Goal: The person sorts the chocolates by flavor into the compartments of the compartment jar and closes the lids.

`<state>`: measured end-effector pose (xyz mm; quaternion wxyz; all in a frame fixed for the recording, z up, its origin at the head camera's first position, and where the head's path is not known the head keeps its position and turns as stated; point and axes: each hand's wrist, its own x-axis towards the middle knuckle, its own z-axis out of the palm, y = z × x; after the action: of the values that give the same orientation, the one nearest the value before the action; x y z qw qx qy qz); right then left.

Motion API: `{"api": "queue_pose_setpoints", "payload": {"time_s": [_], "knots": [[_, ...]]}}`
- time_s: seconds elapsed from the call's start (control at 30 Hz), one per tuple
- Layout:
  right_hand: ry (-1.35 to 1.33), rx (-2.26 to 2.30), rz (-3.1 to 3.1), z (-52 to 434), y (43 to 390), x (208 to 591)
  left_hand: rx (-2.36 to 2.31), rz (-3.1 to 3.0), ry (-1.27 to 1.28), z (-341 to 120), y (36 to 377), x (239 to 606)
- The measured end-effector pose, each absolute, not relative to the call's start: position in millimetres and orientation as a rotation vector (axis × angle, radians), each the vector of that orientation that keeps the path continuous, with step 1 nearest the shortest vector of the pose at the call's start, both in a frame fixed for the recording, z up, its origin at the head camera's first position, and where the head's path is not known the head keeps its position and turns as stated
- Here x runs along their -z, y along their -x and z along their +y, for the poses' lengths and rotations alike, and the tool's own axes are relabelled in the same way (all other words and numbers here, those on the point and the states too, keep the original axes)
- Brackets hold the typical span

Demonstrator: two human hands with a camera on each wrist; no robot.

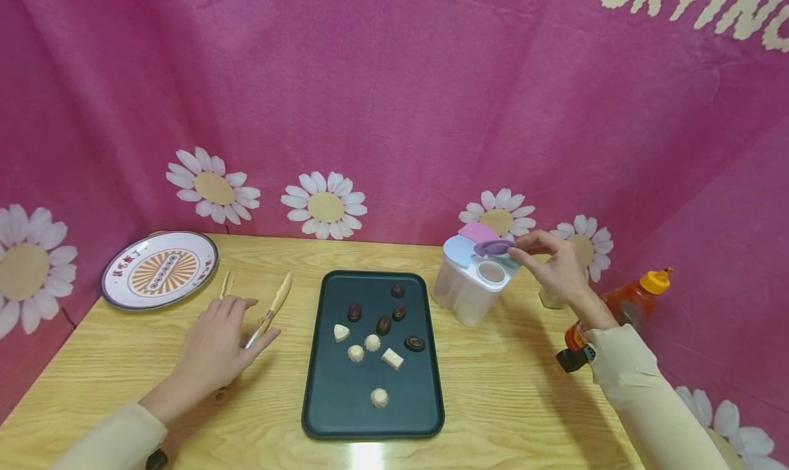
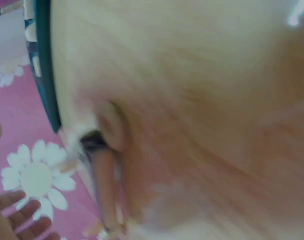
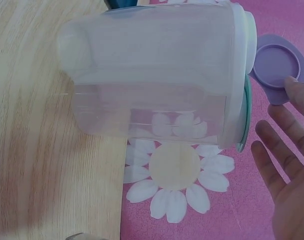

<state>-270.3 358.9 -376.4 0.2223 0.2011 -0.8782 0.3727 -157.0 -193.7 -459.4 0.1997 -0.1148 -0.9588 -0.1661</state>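
A clear, frosted plastic container [image 3: 152, 75] with rounded corners fills most of the right wrist view, standing on a pale wooden table [image 3: 37, 165]. Its white lid [image 3: 240, 75] carries a round purple flap [image 3: 277, 66], which stands swung open. The right hand [image 3: 286, 175] is spread with fingers relaxed, one fingertip [image 3: 296, 92] touching the flap's edge. Behind the container hangs pink cloth [image 3: 231, 215] printed with a white daisy [image 3: 174, 172].

left wrist view blurred, red bottle [image 1: 622, 309] partly behind right hand [image 1: 555, 264]
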Motion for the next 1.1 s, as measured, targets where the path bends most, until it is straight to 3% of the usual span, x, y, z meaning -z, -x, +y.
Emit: {"api": "queue_pose_setpoints", "payload": {"time_s": [0.43, 1.1], "knots": [[-0.584, -1.028, -2.426, 359, 267, 376, 0.377, -2.896, -0.039, -229, 137, 473], [-0.618, -1.038, -2.399, 358, 271, 378, 0.428, -3.014, -0.213, -210, 149, 487]]}}
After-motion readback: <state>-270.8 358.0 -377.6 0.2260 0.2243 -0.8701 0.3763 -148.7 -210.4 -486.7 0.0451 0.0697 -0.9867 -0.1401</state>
